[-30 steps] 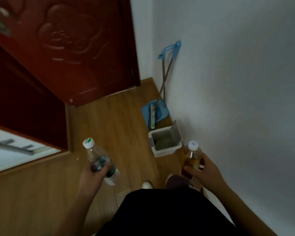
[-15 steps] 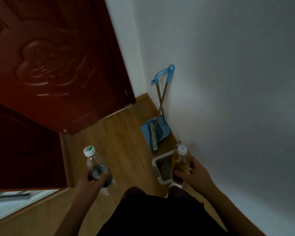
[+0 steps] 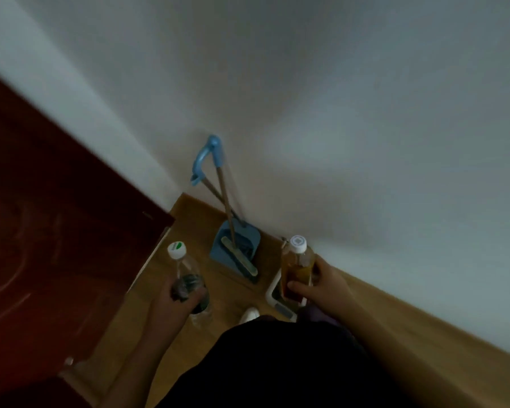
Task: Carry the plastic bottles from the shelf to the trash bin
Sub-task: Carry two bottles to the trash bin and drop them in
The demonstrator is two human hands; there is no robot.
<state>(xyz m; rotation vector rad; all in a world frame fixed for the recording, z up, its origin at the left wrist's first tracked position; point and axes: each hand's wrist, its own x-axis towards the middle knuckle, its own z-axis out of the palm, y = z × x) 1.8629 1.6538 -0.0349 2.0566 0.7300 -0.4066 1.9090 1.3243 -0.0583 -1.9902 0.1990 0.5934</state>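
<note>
Dark clothing fills the bottom edge of the view, and a white shoe tip is seen on the wooden floor just past it. A clear plastic bottle with a white, green-marked cap is gripped low on its body by the left hand, fingers curled round it; it is held roughly upright above the floor. An amber-filled plastic bottle with a white cap is held by the right hand, thumb in front and fingers wrapped behind. This second bottle is held directly in front of the white trash bin, which stands on the floor close to the wall; only part of the bin's rim and one corner can be made out, so whether the bottle is over the opening cannot be told for certain. Beyond the bin, a blue dustpan is set on the floor near the corner, with a broom resting in it and both long handles leaned against the wall. A dark red door is seen along the left side.
</note>
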